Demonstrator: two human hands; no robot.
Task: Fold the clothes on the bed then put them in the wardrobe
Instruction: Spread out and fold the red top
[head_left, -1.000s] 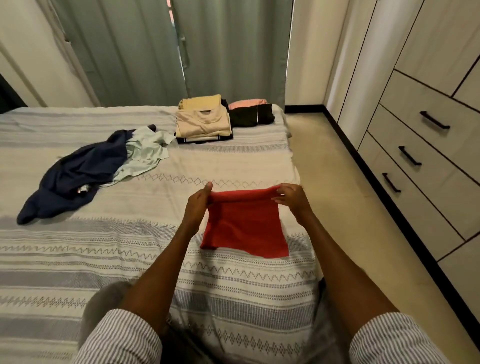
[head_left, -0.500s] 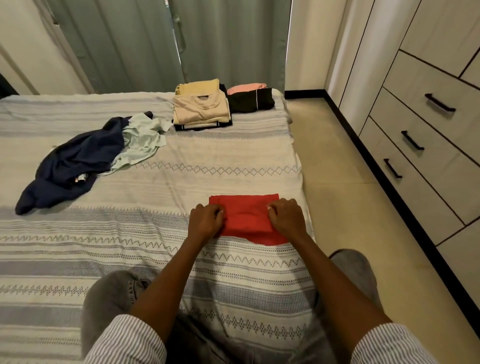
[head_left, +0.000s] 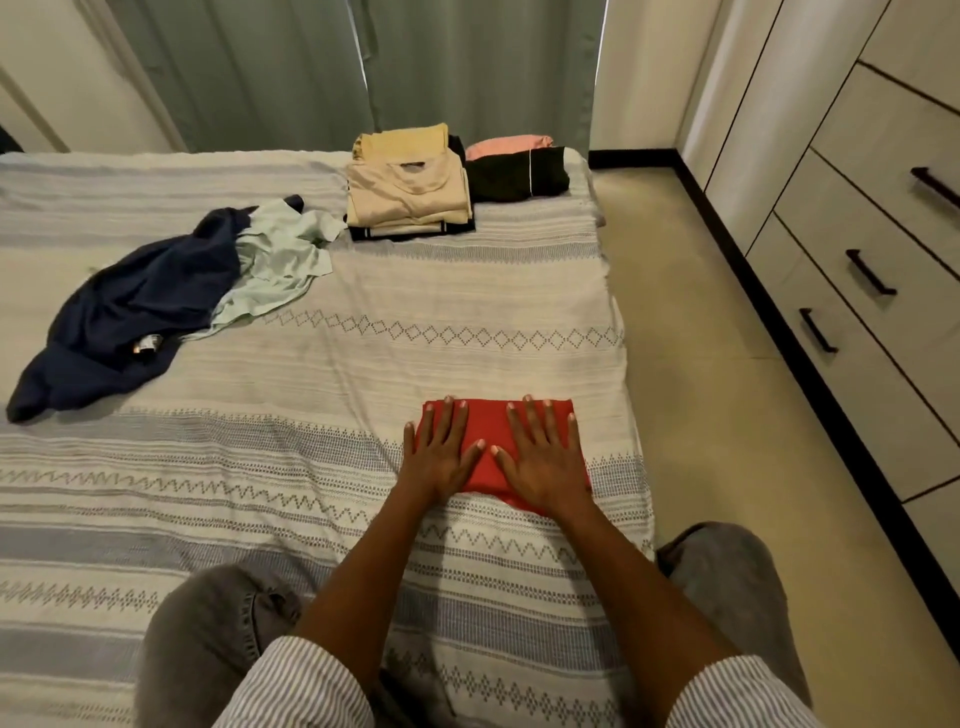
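hands (head_left: 493, 457) flattened (striped bed (head_left: 311, 395))

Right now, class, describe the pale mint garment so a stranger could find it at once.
Start at the striped bed and look to its far left part, where two unfolded garments lie in a heap. The pale mint garment is the crumpled one on the right of that heap, overlapping the navy garment. Unlike the folded stack beside it, it is loose, and it is the lighter of the two.
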